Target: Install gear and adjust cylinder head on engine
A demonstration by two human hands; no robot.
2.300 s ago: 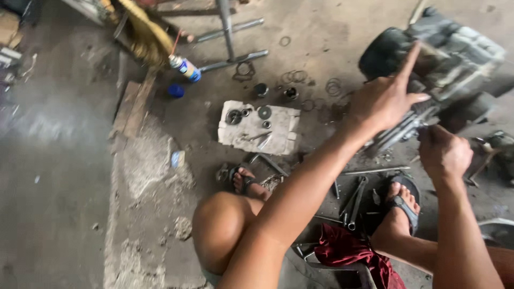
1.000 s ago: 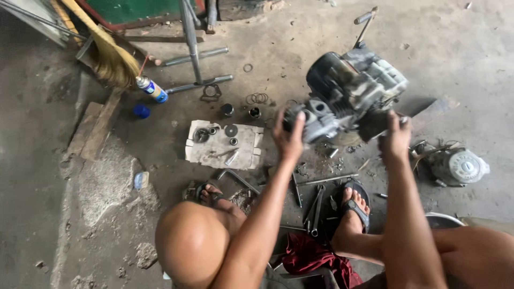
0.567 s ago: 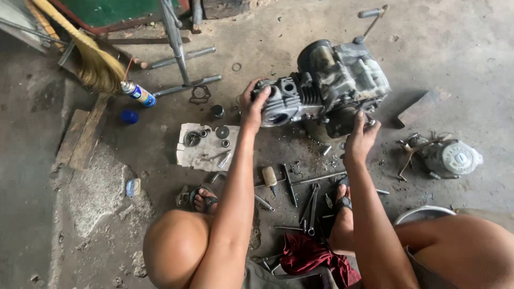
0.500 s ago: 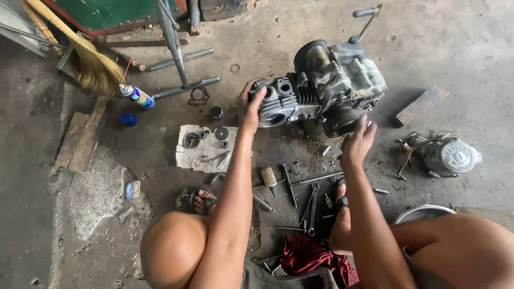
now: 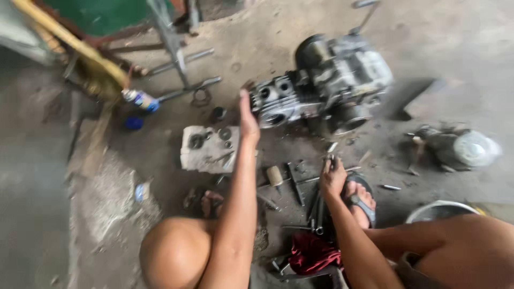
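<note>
Engine [image 5: 326, 80] sits on floor [image 5: 471, 64], far middle, already taken out of bike, partly stripped. Left hand [image 5: 248, 118] flat, fingers straight and together, next to engine's near-left end, maybe touching; blur, hard to tell. Right hand [image 5: 333, 179] low, near foot in sandal [image 5: 360, 200], fingers curled around thin metal tool [image 5: 331, 159]. Small parts on grey block [image 5: 210, 150] left of engine. More tools [image 5: 300, 184] lie loose nearby. Engine not put back together yet.
</note>
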